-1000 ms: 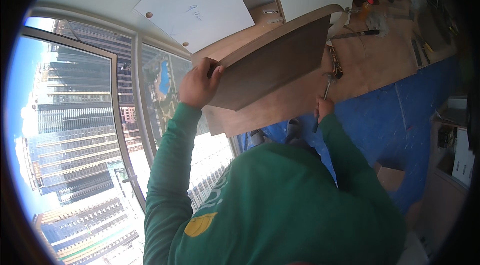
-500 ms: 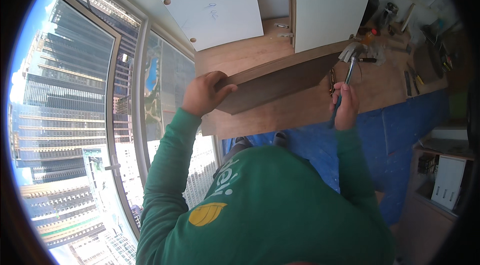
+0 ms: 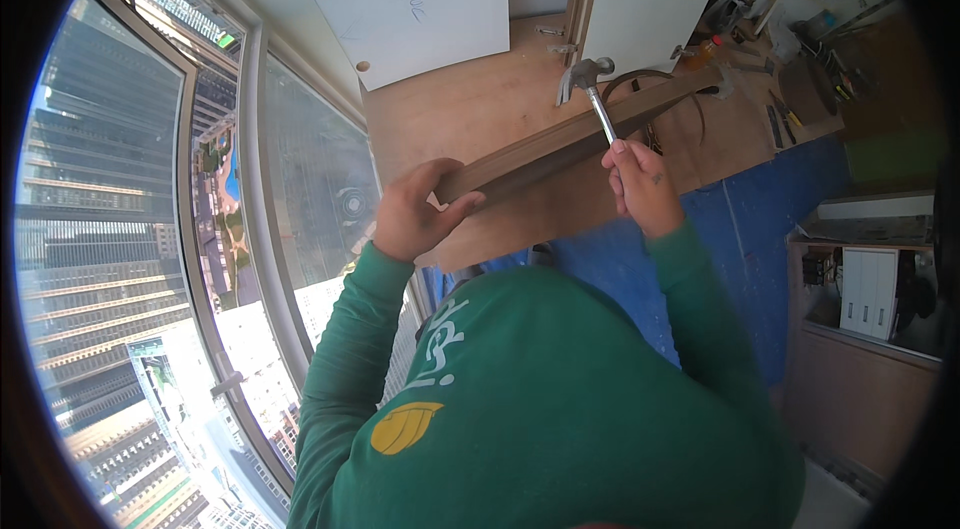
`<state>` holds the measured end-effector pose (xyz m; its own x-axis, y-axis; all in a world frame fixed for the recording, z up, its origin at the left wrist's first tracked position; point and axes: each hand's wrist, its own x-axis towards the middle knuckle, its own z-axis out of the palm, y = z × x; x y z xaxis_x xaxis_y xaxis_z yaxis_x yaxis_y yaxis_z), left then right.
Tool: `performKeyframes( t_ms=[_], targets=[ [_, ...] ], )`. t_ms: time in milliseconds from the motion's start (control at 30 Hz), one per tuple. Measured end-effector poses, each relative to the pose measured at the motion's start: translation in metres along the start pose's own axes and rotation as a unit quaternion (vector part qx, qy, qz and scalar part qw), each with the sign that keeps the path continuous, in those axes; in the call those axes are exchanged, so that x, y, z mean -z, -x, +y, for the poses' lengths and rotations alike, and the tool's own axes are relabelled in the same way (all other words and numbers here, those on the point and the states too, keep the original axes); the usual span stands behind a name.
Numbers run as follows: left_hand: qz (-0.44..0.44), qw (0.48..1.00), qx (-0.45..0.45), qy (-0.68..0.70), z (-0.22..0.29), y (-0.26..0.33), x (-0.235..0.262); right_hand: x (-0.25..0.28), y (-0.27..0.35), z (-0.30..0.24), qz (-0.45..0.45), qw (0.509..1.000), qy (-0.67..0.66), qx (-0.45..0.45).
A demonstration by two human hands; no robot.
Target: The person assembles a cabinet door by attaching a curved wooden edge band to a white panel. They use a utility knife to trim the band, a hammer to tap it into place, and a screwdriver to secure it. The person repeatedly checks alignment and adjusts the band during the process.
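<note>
A long brown wooden panel stands on edge across the plywood worktop, running from near left to far right. My left hand grips its left end, thumb on the near side and fingers over the top. In my right hand is a claw hammer, held by its handle. The hammer's metal head rises above the panel's upper edge, apart from it as far as I can tell. Behind the panel's right part, a thin brown strip curves in a loop.
White boards lean on the wall at the back. Bottles and hand tools lie at the worktop's right end. A large window fills the left side. Blue sheeting covers the floor; a cabinet stands at right.
The hammer has moved left with my right hand, from the panel's right end to above its middle. My left hand still holds the left end; the panel is tilted differently and the view has shifted.
</note>
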<state>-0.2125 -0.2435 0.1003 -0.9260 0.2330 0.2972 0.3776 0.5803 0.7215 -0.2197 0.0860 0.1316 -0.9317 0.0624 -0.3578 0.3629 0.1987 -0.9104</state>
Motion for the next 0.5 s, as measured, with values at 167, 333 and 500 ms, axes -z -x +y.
performKeyframes(
  t_ms=[167, 333, 500],
  targets=[
    [-0.057, 0.958, 0.092, 0.264, -0.053, 0.011, -0.028, -0.034, 0.007, -0.002, 0.048, 0.997, 0.046, -0.042],
    [-0.136, 0.913, 0.113, 0.367, -0.078, 0.010, -0.051, -0.074, 0.029, -0.020, 0.052, 0.986, 0.128, -0.089],
    [-0.127, 0.911, 0.065, 0.387, -0.085, 0.019, -0.063, -0.129, 0.055, -0.040, 0.014, 0.977, 0.180, -0.112]
  ],
)
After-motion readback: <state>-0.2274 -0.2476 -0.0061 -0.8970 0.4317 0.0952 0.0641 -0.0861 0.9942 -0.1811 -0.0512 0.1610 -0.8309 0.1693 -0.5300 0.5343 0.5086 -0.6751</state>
